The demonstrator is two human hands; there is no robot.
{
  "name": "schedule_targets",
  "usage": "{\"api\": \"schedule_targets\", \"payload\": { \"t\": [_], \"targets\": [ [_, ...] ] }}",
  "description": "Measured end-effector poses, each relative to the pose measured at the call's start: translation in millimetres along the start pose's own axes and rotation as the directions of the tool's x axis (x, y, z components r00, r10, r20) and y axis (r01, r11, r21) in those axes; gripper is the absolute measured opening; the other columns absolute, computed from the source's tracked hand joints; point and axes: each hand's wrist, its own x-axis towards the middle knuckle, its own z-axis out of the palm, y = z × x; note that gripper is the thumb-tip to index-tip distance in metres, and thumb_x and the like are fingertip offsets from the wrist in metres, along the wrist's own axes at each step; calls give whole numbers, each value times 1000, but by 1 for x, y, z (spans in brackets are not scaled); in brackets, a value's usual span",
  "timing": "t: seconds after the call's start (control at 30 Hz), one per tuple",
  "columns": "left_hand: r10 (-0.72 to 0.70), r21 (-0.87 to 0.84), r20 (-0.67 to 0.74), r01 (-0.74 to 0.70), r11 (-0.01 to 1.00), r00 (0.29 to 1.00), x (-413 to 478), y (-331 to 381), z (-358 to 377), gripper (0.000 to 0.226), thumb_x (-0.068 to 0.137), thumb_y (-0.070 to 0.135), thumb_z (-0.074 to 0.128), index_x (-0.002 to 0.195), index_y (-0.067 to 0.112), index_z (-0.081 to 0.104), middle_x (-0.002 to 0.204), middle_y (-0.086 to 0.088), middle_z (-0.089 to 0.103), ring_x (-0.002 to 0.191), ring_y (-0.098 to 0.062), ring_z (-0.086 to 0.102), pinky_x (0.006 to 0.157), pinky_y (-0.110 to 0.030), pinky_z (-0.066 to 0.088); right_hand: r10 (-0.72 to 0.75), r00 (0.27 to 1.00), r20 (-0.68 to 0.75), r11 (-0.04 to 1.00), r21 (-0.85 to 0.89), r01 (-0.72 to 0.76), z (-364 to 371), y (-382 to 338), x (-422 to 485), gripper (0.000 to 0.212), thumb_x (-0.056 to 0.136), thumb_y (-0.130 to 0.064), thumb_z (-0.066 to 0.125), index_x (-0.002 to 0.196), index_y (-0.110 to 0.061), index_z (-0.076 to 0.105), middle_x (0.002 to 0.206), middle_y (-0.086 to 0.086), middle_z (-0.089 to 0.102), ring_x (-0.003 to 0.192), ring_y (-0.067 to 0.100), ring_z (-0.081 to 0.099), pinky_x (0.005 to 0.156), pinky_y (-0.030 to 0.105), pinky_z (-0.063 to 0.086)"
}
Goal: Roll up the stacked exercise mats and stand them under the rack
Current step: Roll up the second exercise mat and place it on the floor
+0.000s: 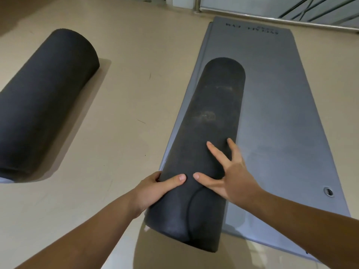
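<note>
Already one dark rolled mat [44, 98] lies on its side on the floor [136, 74], well left of the fingers and untouched. The left hand [155, 189] grips the near end of a second roll [211, 133], thumb on top and fingers wrapped round its side. The right hand [233, 175] presses on top with fingers spread. Beneath and to the right of those fingers a grey mat [281, 113] lies flat, unrolled. Neither roll stands upright yet, and I cannot tell where the rack is.
</note>
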Motion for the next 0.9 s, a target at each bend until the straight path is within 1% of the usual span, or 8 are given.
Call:
{"api": "schedule_targets", "payload": {
  "t": [0.1, 0.3, 0.4, 0.57, 0.63, 0.73, 0.8, 0.9],
  "targets": [
    [4, -24, -39, -5, 1000, 999, 0, -2, 8, 91, 55, 77, 90, 131, 37, 60, 118, 15, 75, 103, -8, 74, 87, -28, 57, 1, 999, -39, 998, 55, 1, 2, 8, -6, 111, 54, -92, 57, 155, -62, 20, 162, -30, -13, 159, 17, 2, 127, 49, 28],
    [-8, -91, -57, 3, 996, 998, -4, -6, 5, 93, 53, 75, 91, 133, 39, 59, 119, 15, 73, 102, -9, 74, 82, -25, 57, -19, 998, -60, 1000, 20, 20, 9, 0, -3, 107, 63, -84, 68, 155, -60, 21, 159, -30, -10, 158, 19, 2, 124, 52, 30],
    [11, -62, -86, -16, 998, 996, -8, -6, 5, 77, 60, 72, 89, 124, 41, 61, 113, 18, 73, 96, -4, 73, 73, -19, 55, -18, 997, -76, 1000, -2, 18, 12, -4, -2, 103, 69, -77, 74, 156, -59, 21, 163, -24, -9, 158, 20, 1, 122, 52, 31],
    [71, 28, -159, -67, 997, 985, -14, -6, 9, 57, 64, 78, 84, 104, 52, 53, 106, 26, 66, 97, 0, 67, 83, -21, 54, 2, 997, -79, 1000, 3, -2, 14, -4, -4, 104, 70, -75, 76, 156, -60, 19, 163, -26, -12, 158, 18, 0, 121, 50, 31],
    [124, 130, -195, -100, 986, 973, -16, -11, 15, 80, 59, 86, 80, 126, 62, 44, 116, 22, 60, 110, -5, 64, 94, -26, 53, 0, 996, -85, 1000, 20, 1, 14, -2, -4, 104, 69, -75, 77, 155, -60, 21, 163, -27, -10, 158, 18, 1, 121, 51, 31],
    [221, 313, -141, -169, 935, 965, -22, -26, 25, 131, 51, 91, 77, 155, 66, 0, 136, 11, 44, 127, -12, 51, 112, -37, 46, -9, 996, -89, 998, 68, 15, 11, 3, -4, 108, 59, -83, 70, 155, -60, 26, 161, -30, -6, 158, 18, 5, 122, 51, 31],
    [233, 350, -80, -192, 917, 969, -24, -30, 25, 134, 54, 87, 79, 153, 69, -9, 138, 11, 42, 126, -13, 52, 110, -39, 48, -3, 997, -80, 997, 77, 9, 9, 3, -4, 111, 54, -85, 66, 154, -60, 26, 160, -30, -6, 158, 19, 6, 122, 50, 31],
    [266, 296, -95, -228, 928, 959, -16, -33, 17, 133, 48, 86, 86, 149, 75, 0, 141, 14, 53, 125, -12, 60, 106, -41, 53, -19, 997, -68, 994, 110, 26, 9, -2, -3, 110, 54, -82, 69, 153, -61, 27, 160, -32, -6, 158, 18, 5, 124, 50, 28]
  ]
}}
